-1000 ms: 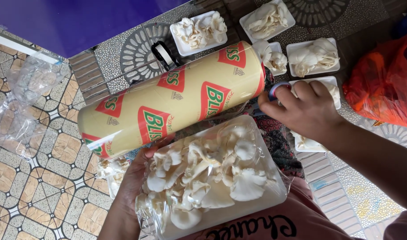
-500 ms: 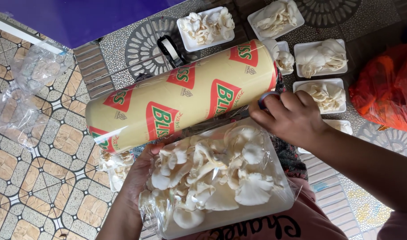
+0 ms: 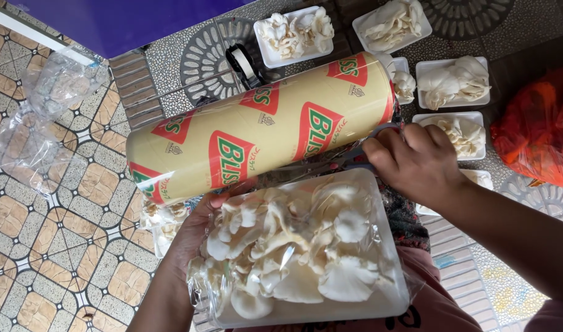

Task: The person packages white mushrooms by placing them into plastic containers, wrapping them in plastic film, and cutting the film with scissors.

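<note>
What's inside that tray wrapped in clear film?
The tray holds a heap of white oyster mushrooms under clear film. The left hand grips its left edge. The tray's floor is covered by the mushrooms.

cling-film roll [image 3: 263, 138]: pale yellow, red triangles with green lettering | mushrooms [image 3: 293, 246]: creamy white, tray [image 3: 379, 304] white | plastic bag [image 3: 539, 129]: orange-red | floor tiles [image 3: 54, 246]: tan and grey geometric pattern, white lines | panel [image 3: 140, 21]: deep blue-violet | tape roll [image 3: 244, 61]: black
</note>
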